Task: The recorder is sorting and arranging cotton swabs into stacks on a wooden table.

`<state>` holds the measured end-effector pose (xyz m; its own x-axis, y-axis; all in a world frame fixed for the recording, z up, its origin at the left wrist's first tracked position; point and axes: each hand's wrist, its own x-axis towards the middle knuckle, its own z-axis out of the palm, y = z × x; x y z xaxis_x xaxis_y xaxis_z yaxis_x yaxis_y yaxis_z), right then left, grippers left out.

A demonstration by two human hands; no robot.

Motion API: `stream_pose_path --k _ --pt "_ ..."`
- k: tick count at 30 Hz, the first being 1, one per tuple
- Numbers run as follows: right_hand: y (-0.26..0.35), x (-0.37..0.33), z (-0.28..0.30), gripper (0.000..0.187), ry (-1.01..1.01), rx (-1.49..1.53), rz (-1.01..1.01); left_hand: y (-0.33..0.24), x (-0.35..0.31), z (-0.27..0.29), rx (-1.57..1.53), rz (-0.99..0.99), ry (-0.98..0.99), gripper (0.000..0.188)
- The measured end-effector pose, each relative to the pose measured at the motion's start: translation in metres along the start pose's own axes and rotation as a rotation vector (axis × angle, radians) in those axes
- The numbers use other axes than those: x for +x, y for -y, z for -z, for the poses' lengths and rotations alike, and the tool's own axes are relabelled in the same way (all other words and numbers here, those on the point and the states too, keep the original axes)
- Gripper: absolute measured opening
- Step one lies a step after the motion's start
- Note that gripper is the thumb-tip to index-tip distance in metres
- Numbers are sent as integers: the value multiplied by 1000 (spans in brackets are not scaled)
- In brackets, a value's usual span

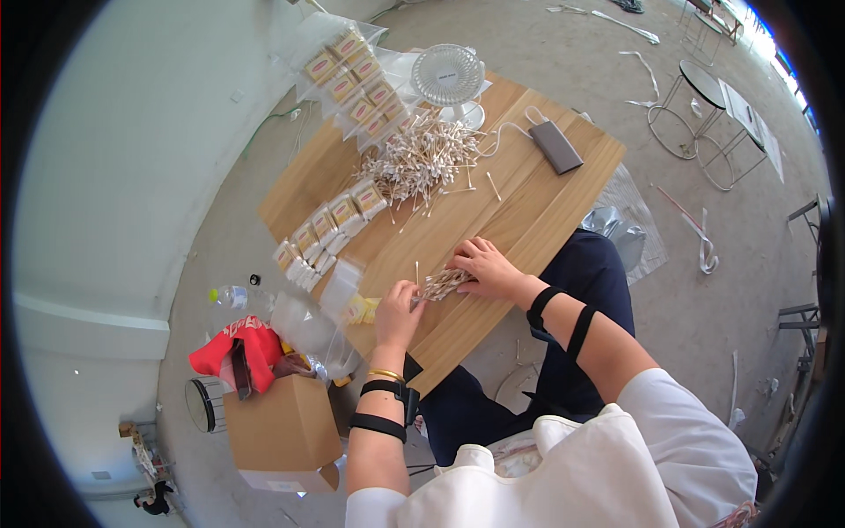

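A bundle of cotton swabs (444, 283) lies at the near edge of the wooden table, between my two hands. My right hand (484, 267) curls over the bundle's right end, fingers closed round it. At the other end, my left hand (401, 310) has its fingertips pressed together on the swab tips. One swab (417, 271) sticks up beside those fingers. Farther back is a big loose pile of cotton swabs (418, 160). Left of it, a row of small filled clear packs (324, 224) with yellow-and-red labels runs along the table.
On the wooden table (546, 189) stand a small white fan (447, 77) and a grey power bank (555, 146) with a white cable. Bagged packs (350, 81) are stacked at the back left. Clear empty bags (341, 289) lie by my left hand. A cardboard box (280, 422) sits on the floor.
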<state>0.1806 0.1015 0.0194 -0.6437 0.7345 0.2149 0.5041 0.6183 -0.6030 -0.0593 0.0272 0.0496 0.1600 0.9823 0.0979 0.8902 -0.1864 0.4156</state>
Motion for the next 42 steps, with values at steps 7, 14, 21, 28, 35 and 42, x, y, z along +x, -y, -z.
stream_pose_path --k 7,14,21,28,35,42 --pt "6 3 3 58 -18 -13 -4 -2 2 -7 -46 -11 -64 28" --pt "6 3 5 52 18 -109 80 5 2 -13 31 -78 -102 20" --pt "1 2 5 40 -6 -60 62 15 -2 -6 54 -7 -127 15" --pt "-4 2 4 36 -38 -32 47 26 -3 -4 -8 226 -181 17" --pt "0 1 -1 37 -39 -63 54 27 35 -17 -64 247 -261 18" --pt "3 -1 -12 41 -31 -8 32 12 55 -32 -334 145 -37 28"
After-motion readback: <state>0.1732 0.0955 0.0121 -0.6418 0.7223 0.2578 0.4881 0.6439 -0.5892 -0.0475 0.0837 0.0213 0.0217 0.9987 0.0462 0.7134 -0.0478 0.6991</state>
